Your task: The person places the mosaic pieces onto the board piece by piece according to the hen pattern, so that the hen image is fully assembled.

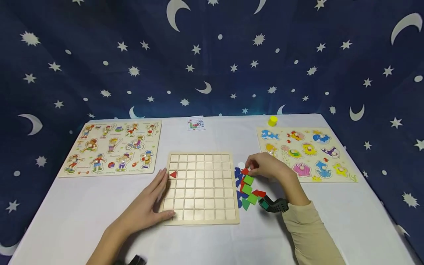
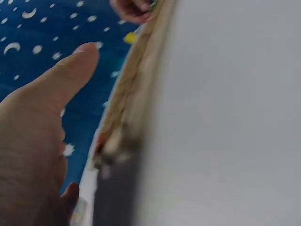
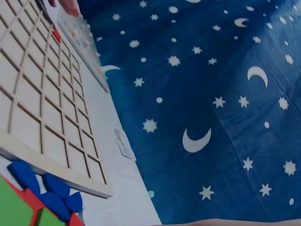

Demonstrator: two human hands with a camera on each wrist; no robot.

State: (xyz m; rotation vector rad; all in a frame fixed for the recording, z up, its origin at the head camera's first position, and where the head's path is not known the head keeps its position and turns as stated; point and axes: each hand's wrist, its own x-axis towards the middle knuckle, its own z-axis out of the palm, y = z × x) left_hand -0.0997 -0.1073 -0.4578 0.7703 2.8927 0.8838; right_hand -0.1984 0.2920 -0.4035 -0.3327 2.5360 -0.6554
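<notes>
The left hand (image 1: 150,200) rests along the left edge of a wooden grid board (image 1: 201,222), its fingers straight and its thumb over the lower left corner. A red triangle (image 1: 173,174) lies in a cell near that hand's fingertips. Beside the board's right edge, the right hand (image 1: 266,165) has thumb and index finger bent together, pinching a corner of a red piece (image 1: 244,171) at the top of a loose pile. Green squares (image 1: 246,189), a dark green piece (image 1: 245,204) and blue rounded pieces (image 3: 55,205) make up much of this pile.
A puzzle board with sports figures (image 1: 110,149) lies at the back left, and one with sea animals (image 1: 309,151) at the right, partly behind the right hand. A picture card (image 1: 196,123) and a yellow cylinder (image 1: 272,121) stand near the far edge, before a starry curtain (image 1: 212,55).
</notes>
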